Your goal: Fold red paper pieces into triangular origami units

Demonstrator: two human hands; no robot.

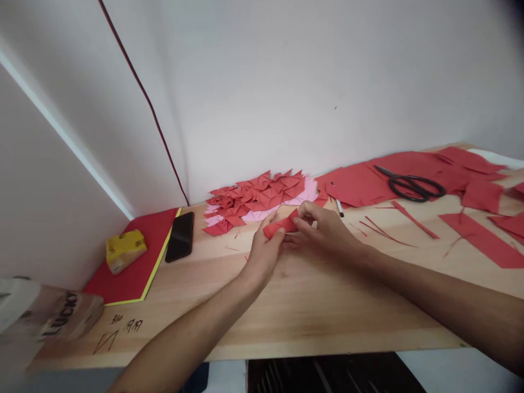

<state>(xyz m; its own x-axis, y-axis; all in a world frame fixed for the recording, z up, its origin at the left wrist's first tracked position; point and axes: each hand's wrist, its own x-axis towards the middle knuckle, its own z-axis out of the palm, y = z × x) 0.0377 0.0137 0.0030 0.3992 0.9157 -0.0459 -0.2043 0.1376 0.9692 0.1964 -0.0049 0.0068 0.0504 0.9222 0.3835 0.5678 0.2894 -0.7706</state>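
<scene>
A small folded piece of red paper [282, 224] is held between both hands above the wooden table. My left hand [266, 240] pinches its left end, thumb on the near side. At the other end, the thumb and fingers of my right hand [313, 221] grip the paper. Just behind them lies a heap of folded red paper pieces [257, 191], with pink paper pieces [266, 213] along its near edge. Part of the right hand's fingertips is hidden by the thumb and the paper.
Black-handled scissors [413, 185] rest on red paper sheets [368, 177] at the right. Near them are a marker [339, 208], thin paper strips and a red rectangle [483, 240]. On the left are a phone [180, 237], a yellow-wrapped block [125, 250] and a red folder [131, 284].
</scene>
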